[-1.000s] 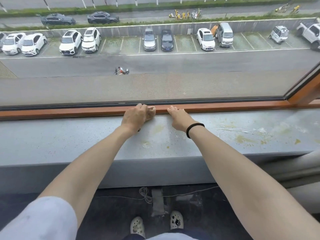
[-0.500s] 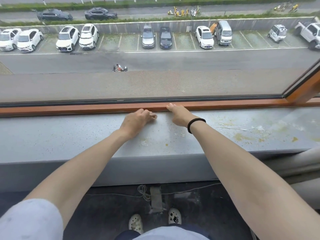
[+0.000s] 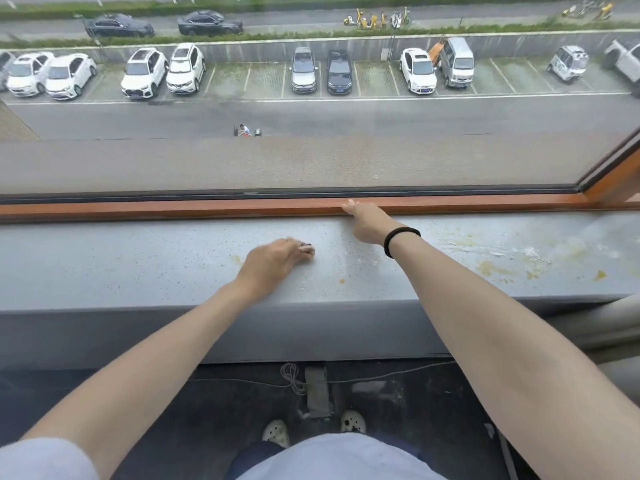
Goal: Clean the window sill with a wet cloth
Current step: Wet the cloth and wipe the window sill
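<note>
The grey speckled window sill (image 3: 138,265) runs across the view below an orange-brown window frame (image 3: 173,207). My left hand (image 3: 273,263) lies on the middle of the sill with its fingers curled over a small wadded cloth (image 3: 307,249), of which only a pinkish tip shows. My right hand (image 3: 367,221) reaches to the back of the sill, fingertips resting on the frame's lower rail. A black band circles that wrist. Yellowish stains and white residue (image 3: 498,258) mark the sill to the right.
The window pane (image 3: 311,150) stands right behind the frame, and an angled orange frame piece (image 3: 616,178) rises at the far right. A pale rounded thing (image 3: 616,323) sits below the sill at right. Cables (image 3: 294,377) lie on the dark floor by my shoes.
My left hand has drawn the cloth back from the frame toward the sill's middle. My right hand has stayed at the frame.
</note>
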Available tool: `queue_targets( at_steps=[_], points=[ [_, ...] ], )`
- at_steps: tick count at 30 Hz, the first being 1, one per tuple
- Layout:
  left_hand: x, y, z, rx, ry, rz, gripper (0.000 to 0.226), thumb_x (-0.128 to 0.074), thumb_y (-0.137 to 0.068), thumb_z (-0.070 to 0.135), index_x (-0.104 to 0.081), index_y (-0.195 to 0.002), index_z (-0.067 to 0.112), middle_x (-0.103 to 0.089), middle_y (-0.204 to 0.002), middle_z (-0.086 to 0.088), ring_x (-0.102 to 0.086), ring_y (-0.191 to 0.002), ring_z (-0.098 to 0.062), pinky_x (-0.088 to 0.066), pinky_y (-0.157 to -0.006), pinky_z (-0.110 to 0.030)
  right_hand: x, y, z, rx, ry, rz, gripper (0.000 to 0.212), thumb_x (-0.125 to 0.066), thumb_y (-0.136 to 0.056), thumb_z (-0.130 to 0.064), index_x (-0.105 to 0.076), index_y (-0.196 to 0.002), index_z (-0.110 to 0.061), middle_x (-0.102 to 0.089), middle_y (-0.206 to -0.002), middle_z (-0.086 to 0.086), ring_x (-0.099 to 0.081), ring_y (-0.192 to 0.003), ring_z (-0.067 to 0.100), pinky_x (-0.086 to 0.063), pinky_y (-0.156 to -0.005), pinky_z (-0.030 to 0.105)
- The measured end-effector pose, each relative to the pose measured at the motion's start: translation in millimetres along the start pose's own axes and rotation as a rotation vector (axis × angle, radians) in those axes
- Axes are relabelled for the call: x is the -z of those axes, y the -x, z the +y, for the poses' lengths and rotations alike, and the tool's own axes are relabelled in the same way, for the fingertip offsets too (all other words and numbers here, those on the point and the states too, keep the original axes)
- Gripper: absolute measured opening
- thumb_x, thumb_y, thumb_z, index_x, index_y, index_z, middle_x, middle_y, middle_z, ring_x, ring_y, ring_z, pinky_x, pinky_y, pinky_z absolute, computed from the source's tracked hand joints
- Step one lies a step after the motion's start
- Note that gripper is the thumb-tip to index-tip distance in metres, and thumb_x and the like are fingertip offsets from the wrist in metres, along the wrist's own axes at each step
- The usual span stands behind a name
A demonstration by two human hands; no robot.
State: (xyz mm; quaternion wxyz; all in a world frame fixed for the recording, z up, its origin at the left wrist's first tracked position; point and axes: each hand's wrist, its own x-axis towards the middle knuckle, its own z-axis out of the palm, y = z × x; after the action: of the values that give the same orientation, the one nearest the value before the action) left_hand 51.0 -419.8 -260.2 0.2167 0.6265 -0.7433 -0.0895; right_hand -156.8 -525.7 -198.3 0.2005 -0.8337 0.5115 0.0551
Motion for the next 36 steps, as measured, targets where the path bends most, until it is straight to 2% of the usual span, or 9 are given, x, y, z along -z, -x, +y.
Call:
queue_targets(
  at_steps=[5,8,11,15,21,29,32,34,36],
  points=[
    [-7,18,41,-0.069,0.178,-0.068,0.040,-0.045,-0.094,0.044,-0.068,-0.096,0.011,-0.070,-0.093,0.009,-0.066,-0.080,-0.009,-0.055,-0.070,-0.032,3,3,1,-0.009,-0.016,-0.005,0.068,-0.030,-0.085,0.014,-0.024,-0.149,-0.007,-0.015,-0.157,0.011,-0.018,-0.145,0.023,-0.017,-0.117,0.030],
    [16,10,32,0.099,0.263,0.034,0.025,-0.055,-0.094,0.020,-0.066,-0.087,-0.002,-0.068,-0.078,-0.003,-0.062,-0.071,-0.014,-0.054,-0.072,-0.033,1,4,-1,-0.003,0.012,0.001,0.066,-0.030,-0.085,0.013,-0.025,-0.149,-0.006,-0.015,-0.157,0.014,-0.019,-0.144,0.025,-0.019,-0.117,0.033],
    [24,11,11,0.249,0.073,0.084,0.041,-0.048,-0.094,0.042,-0.066,-0.092,0.005,-0.068,-0.083,-0.010,-0.064,-0.075,-0.030,-0.052,-0.065,-0.041,-1,7,-2,-0.013,0.018,-0.007,0.067,-0.030,-0.086,0.013,-0.019,-0.150,-0.006,-0.012,-0.158,0.013,-0.017,-0.145,0.025,-0.018,-0.117,0.032],
    [-12,29,41,0.206,-0.104,0.074,0.030,-0.051,-0.096,0.036,-0.063,-0.098,0.009,-0.066,-0.080,-0.008,-0.064,-0.066,-0.030,-0.047,-0.052,-0.034,1,9,-2,-0.015,0.030,-0.013,0.068,-0.031,-0.085,0.013,-0.019,-0.150,-0.006,-0.012,-0.158,0.013,-0.017,-0.145,0.026,-0.019,-0.117,0.034],
    [4,30,55,0.241,0.360,0.040,0.036,-0.045,-0.096,0.034,-0.066,-0.096,0.005,-0.071,-0.087,-0.008,-0.066,-0.080,-0.026,-0.052,-0.068,-0.044,1,11,-7,-0.017,0.055,-0.021,0.067,-0.030,-0.087,0.011,-0.018,-0.150,-0.006,-0.011,-0.158,0.012,-0.017,-0.145,0.024,-0.019,-0.117,0.034],
    [-14,33,56,0.254,-0.040,0.007,0.039,-0.045,-0.097,0.042,-0.062,-0.095,0.008,-0.067,-0.078,-0.005,-0.062,-0.062,-0.020,-0.047,-0.049,-0.028,3,16,-9,-0.021,0.066,-0.018,0.066,-0.029,-0.086,0.012,-0.022,-0.149,-0.005,-0.012,-0.158,0.013,-0.019,-0.144,0.027,-0.021,-0.116,0.034],
    [-27,37,82,0.145,0.136,-0.088,0.037,-0.048,-0.095,0.043,-0.062,-0.092,0.008,-0.071,-0.086,-0.001,-0.067,-0.072,-0.018,-0.054,-0.062,-0.031,5,17,-9,-0.019,0.063,-0.021,0.064,-0.029,-0.087,0.010,-0.024,-0.149,-0.006,-0.014,-0.157,0.013,-0.022,-0.143,0.028,-0.022,-0.115,0.035],
    [-21,36,91,0.118,0.389,-0.138,0.029,-0.051,-0.097,0.030,-0.061,-0.091,0.003,-0.071,-0.100,0.007,-0.069,-0.084,-0.011,-0.054,-0.070,-0.019,7,17,-9,-0.015,0.058,-0.021,0.062,-0.030,-0.088,0.009,-0.025,-0.149,-0.006,-0.015,-0.157,0.013,-0.020,-0.144,0.027,-0.019,-0.116,0.032],
    [-8,29,92,0.249,0.618,-0.080,0.026,-0.048,-0.098,0.021,-0.062,-0.095,0.000,-0.069,-0.098,0.005,-0.069,-0.072,-0.015,-0.053,-0.059,-0.018,8,18,-8,-0.015,0.042,-0.021,0.063,-0.030,-0.088,0.010,-0.025,-0.149,-0.007,-0.015,-0.157,0.012,-0.019,-0.144,0.026,-0.016,-0.116,0.031]
  ],
)
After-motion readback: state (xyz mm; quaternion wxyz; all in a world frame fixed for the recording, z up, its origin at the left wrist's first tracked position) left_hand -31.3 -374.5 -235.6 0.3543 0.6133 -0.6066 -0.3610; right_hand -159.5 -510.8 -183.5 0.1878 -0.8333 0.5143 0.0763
